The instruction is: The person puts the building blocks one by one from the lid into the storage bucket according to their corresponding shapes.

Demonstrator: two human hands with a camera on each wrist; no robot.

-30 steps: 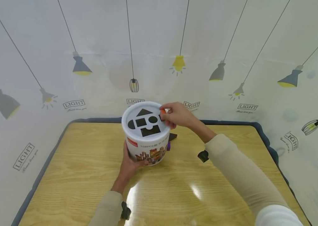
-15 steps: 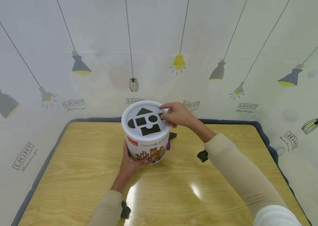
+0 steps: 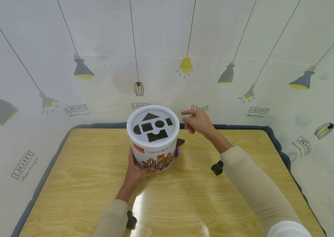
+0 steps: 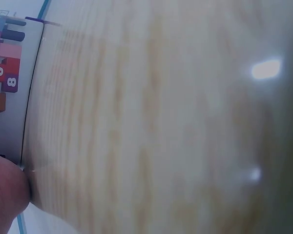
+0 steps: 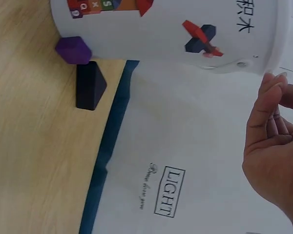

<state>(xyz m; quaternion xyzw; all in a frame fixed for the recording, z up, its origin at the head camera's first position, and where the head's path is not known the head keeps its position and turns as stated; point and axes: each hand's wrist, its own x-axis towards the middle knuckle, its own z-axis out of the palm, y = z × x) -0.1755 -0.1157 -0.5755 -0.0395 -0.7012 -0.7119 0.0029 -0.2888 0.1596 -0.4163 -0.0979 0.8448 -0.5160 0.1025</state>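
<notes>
A white toy-block bucket (image 3: 143, 154) stands on the table, its lid (image 3: 139, 138) cut with dark holes of several shapes. My left hand (image 3: 133, 176) grips the bucket low on its left side, thumb across the front. In the left wrist view, a digit (image 4: 7, 192) shows against the printed bucket wall (image 4: 17, 129). Off the lid's right edge, my right hand (image 3: 199, 121) is raised with nothing in it, index finger extended and the others loosely bent. A purple block (image 5: 74, 50) and a dark triangular block (image 5: 90, 87) lie beside the bucket on its right.
The wood-grain table (image 3: 81, 184) has a dark blue padded edge (image 3: 232, 126) at the back. Behind it, a pale wall covering (image 3: 161, 36) printed with hanging lamps surrounds the table on the back and sides.
An orange block pinched at the lid's right-hand hole has gone out of sight there. The right hand has since drawn away to the right. The left hand keeps its grip on the bucket.
</notes>
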